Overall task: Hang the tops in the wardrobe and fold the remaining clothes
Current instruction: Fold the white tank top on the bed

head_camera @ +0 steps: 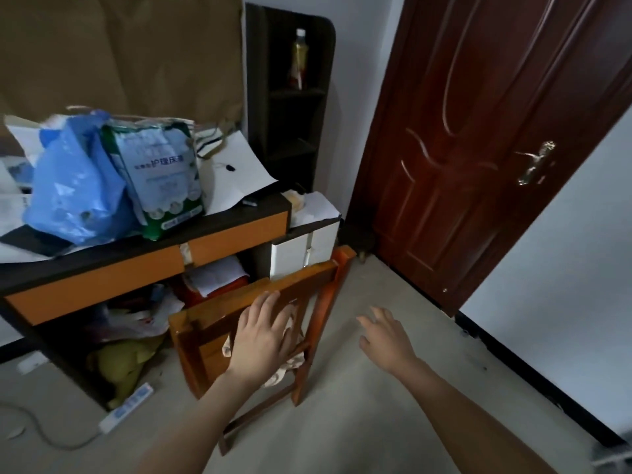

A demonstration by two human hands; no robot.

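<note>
A pale patterned garment (287,366) lies on the seat of an orange wooden chair (273,290), mostly hidden behind the backrest and my left hand. My left hand (261,331) is stretched out with fingers spread, over the chair's backrest, above the garment. To the right of the chair my right hand (384,336) hovers over the bare floor, fingers relaxed and holding nothing. No wardrobe is in view.
A cluttered desk (143,268) with orange drawer fronts stands to the left, carrying a blue plastic bag (75,186) and a green-white pack (160,176). A dark shelf unit (290,97) holds a bottle. A dark red door (478,148) stands at right. A power strip (126,407) lies on the floor.
</note>
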